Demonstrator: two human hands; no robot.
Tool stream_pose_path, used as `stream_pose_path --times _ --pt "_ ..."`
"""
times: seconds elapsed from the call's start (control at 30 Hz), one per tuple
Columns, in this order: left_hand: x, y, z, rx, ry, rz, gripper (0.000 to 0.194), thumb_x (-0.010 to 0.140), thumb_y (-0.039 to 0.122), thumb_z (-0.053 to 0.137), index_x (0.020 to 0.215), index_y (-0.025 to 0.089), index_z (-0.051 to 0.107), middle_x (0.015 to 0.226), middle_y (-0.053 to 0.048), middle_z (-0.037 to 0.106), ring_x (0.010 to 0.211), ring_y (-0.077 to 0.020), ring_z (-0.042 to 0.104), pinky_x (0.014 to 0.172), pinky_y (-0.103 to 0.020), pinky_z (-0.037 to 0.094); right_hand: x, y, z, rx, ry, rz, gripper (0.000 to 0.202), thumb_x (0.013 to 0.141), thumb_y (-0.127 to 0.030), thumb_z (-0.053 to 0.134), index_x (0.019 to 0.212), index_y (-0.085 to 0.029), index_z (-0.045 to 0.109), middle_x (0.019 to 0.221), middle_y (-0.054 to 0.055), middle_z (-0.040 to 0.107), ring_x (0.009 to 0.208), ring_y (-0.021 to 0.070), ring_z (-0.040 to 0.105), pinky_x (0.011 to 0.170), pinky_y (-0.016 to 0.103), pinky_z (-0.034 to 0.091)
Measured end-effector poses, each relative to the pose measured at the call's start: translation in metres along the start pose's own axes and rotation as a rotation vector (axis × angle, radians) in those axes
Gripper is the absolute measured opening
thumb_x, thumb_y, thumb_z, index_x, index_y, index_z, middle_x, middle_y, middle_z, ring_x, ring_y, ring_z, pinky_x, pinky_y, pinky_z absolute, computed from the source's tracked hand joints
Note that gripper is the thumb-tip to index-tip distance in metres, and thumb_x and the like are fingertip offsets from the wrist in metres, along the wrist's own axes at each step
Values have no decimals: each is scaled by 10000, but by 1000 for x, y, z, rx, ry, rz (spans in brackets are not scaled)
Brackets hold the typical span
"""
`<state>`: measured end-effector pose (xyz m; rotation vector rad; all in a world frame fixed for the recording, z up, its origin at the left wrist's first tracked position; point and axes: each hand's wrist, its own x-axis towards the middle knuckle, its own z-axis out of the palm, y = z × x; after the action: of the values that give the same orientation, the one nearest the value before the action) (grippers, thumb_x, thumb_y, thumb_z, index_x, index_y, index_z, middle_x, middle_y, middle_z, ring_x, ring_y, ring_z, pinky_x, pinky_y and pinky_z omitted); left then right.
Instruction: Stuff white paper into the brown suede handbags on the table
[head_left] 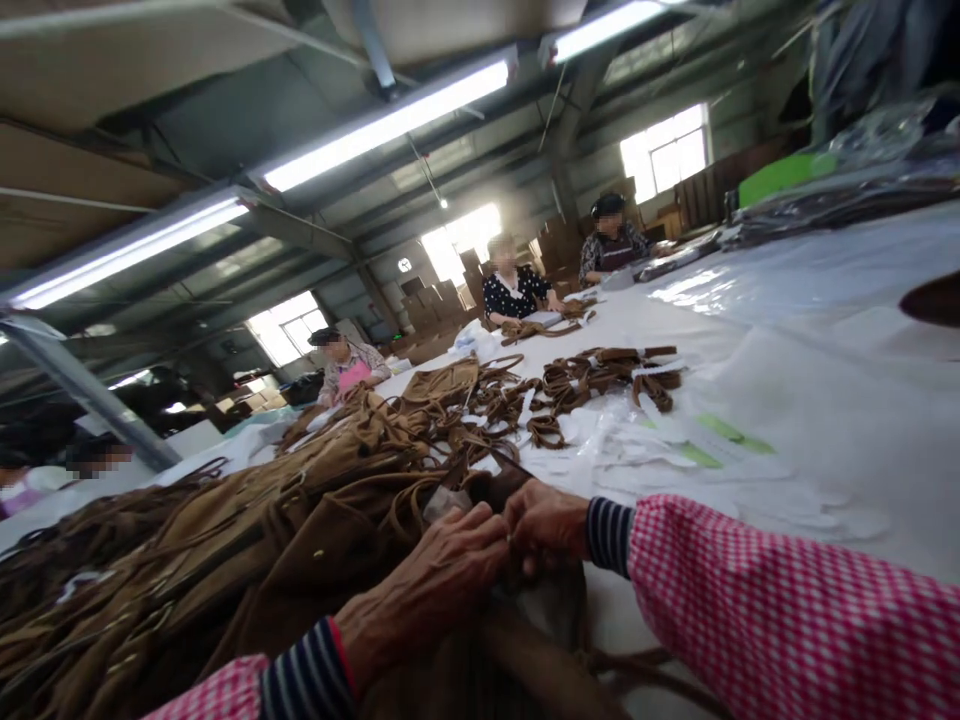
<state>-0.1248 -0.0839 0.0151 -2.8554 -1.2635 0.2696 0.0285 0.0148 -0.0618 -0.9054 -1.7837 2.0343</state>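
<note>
Both of my hands meet over a brown suede-like bag (540,610) at the bottom middle. My left hand (442,560) reaches in from the lower left, its fingers curled against the bag's upper part. Right beside it, my right hand (547,515) is closed, pinching at the bag's edge; the exact spot is hidden by the fingers. A wad of pale paper or plastic (446,503) shows just behind my left hand. From the bag a brown strap (660,672) trails to the lower right. A large pile of similar brown bags (247,560) lies to the left.
Bundled brown straps (600,375) lie on the white-covered table (862,380), near white paper strips and green tags (724,440). Three co-workers sit along the far side, one in a polka-dot top (517,295). Plastic-wrapped goods (847,200) are stacked at the right.
</note>
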Motion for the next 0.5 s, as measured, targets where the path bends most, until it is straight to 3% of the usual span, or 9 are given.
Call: stream_pose_path --times 0.1,0.3,0.5 --pt "2 -5 6 -37 29 17 62 979 204 632 1015 235 591 1112 14 640 987 -179 517 838 -339 342 10 2 2 -91 -44 -35 120 616 -54 574 650 -150 637 515 -25 604 362 102 510 335 175 385" --pt "3 -9 15 -77 91 24 55 982 209 635 940 211 599 1120 -1 646 976 -171 512 814 -334 341 13 17 10 -247 70 -162 99 673 -88 559 633 -127 641 572 -35 555 488 67 461 446 169 347" --pt "-2 0 -3 -63 41 -15 191 1031 353 549 916 227 635 971 -1 666 910 -177 530 820 -317 392 12 8 6 -524 67 -152 152 667 -79 606 529 -141 596 533 -27 516 536 99 471 505 222 336"
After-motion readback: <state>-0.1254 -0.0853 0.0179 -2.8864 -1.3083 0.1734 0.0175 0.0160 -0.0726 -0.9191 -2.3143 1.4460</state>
